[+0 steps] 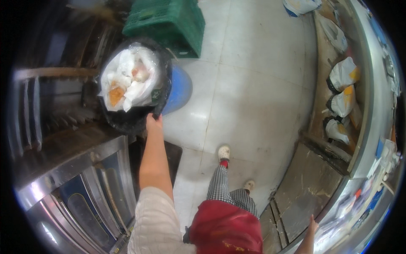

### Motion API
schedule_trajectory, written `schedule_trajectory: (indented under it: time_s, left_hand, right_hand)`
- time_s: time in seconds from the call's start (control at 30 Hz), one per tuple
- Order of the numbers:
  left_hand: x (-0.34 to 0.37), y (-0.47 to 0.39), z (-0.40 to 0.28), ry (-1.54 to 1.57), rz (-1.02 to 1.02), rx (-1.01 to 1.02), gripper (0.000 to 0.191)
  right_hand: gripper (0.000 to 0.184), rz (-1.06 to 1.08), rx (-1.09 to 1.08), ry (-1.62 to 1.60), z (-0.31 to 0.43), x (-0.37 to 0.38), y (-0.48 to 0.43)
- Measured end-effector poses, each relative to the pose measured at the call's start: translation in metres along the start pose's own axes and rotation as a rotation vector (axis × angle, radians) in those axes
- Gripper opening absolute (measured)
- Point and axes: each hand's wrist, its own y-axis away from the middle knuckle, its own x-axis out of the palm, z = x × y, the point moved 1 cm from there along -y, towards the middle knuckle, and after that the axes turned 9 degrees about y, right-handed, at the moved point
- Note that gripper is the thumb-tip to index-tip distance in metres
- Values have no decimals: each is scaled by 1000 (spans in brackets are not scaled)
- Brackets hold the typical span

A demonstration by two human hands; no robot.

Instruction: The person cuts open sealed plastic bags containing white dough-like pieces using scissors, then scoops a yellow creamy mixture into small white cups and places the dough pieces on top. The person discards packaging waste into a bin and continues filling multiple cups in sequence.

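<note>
My left hand (154, 120) is closed on the edge of a black bin liner (128, 123), at the near side of the bin's mouth. The liner drapes over a blue plastic bin (179, 90), whose side shows on the right. Inside the mouth is a white plastic bag (147, 58) with crumpled white paper or film and an orange-brown scrap (116, 94). At the lower right, my right hand (313, 224) is beside the edge of a steel counter. Its fingers are small and partly hidden, and I cannot tell whether it touches the counter.
A green plastic crate (187, 28) stands behind the bin. On the left are a steel-framed cabinet (95, 158) and dark shelving. Several white sacks (344, 74) lie on a low shelf under the steel counter (369, 127) at right. Pale floor tiles (250, 95) run between.
</note>
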Motion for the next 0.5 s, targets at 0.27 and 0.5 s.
schedule_trajectory:
  time_s: [0.27,0.5]
  left_hand:
    - [-80,96,62,-123,-135,-33,41]
    - [-184,222,134,-314,-221,-120,36]
  right_hand:
    - [98,-63,-156,-140,-10,0,3]
    - [103,-183,-188,13,-4,3,11]
